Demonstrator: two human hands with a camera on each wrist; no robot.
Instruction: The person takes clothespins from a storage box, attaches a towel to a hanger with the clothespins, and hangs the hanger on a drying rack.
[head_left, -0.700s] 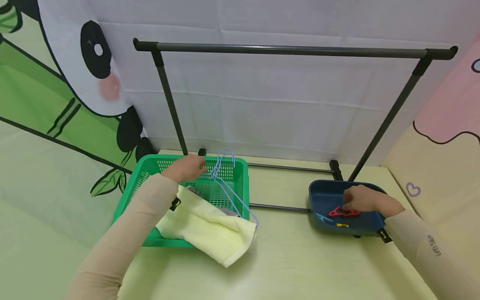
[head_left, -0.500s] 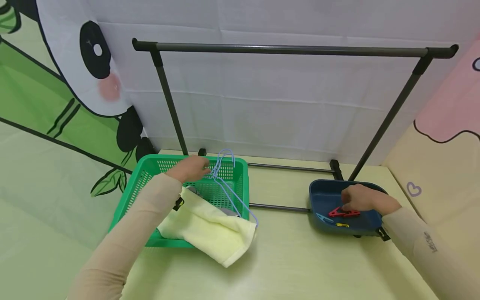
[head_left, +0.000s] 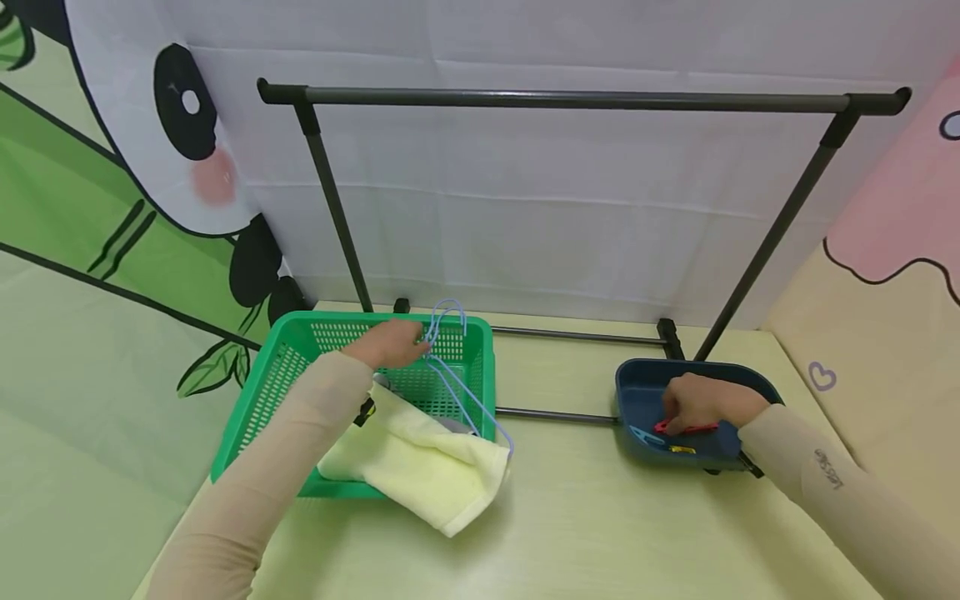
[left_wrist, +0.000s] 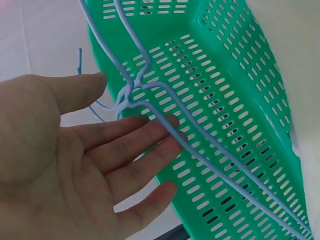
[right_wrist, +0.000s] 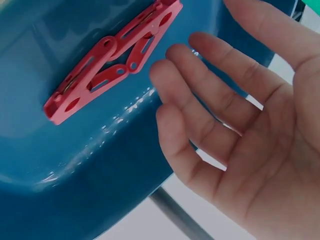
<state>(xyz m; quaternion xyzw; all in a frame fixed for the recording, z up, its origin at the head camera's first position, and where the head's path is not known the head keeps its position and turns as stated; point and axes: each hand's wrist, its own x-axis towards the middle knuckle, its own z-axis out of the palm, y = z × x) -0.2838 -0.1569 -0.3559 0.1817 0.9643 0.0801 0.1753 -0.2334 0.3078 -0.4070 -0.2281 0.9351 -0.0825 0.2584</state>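
Observation:
My left hand (head_left: 393, 342) is over the green basket (head_left: 489, 367), beside two light blue wire hangers (head_left: 467, 396). In the left wrist view the left hand (left_wrist: 100, 145) has its fingers spread and fairly straight. Its fingertips lie at the hangers' necks (left_wrist: 131, 95), with the thumb apart from the wire; I cannot tell if they touch. My right hand (head_left: 701, 402) reaches into the dark blue basin (head_left: 637, 379). The right wrist view shows this right hand (right_wrist: 240, 110) loosely bent, holding nothing, next to two red clothespins (right_wrist: 112, 60) on the basin's bottom.
A pale yellow towel (head_left: 420, 467) hangs over the basket's front rim. A blue clothespin (head_left: 647, 436) and a yellow clothespin (head_left: 681, 450) lie in the basin. Behind both stands a dark metal clothes rack (head_left: 570, 100), its lower bars (head_left: 555, 415) running between basket and basin.
My left hand has moved right, up to the hangers' necks. My right hand has shifted left and slightly down over the red clothespins. The hangers and towel stay nearly in place.

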